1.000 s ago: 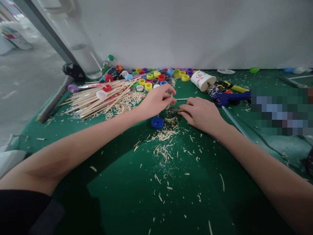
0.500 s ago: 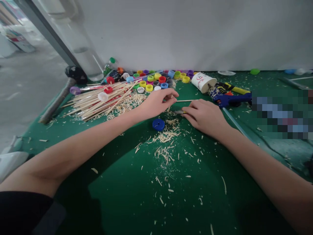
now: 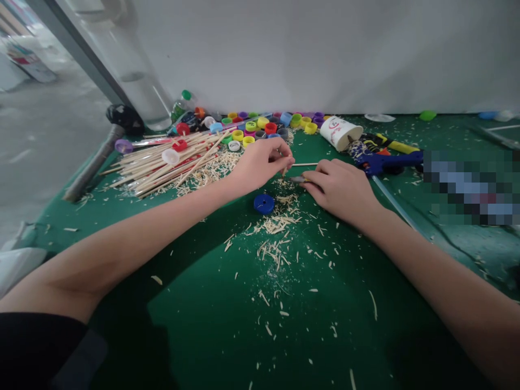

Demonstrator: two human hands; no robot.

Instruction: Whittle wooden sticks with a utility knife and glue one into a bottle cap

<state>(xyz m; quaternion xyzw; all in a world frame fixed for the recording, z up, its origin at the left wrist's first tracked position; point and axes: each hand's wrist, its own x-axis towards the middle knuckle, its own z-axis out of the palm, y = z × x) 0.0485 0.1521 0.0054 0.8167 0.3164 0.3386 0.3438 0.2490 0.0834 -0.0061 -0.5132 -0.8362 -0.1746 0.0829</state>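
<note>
My left hand (image 3: pixel 264 163) is closed in a pinch on a short wooden stick (image 3: pixel 285 171), whose lower end shows under the fingertips. In my right hand (image 3: pixel 340 187), fingers closed, is a small knife; its blade (image 3: pixel 298 179) points left toward the stick. Behind the blade another thin wooden stick (image 3: pixel 305 164) lies sideways, its right end hidden by my right hand. A round blue bottle cap (image 3: pixel 264 204) with a hole in its middle lies just in front of my left hand. Pale wood shavings (image 3: pixel 276 225) are scattered around and in front of it.
A heap of wooden sticks (image 3: pixel 162 165) lies at left, beside many coloured caps (image 3: pixel 251 125). At right are a tipped paper cup (image 3: pixel 340 132) and a blue glue gun (image 3: pixel 385 161). A hammer (image 3: pixel 95 162) rests near the green table's left edge.
My left fingers have closed tighter around the short stick. The right hand with the knife has shifted only slightly, and the whole view has moved a little.
</note>
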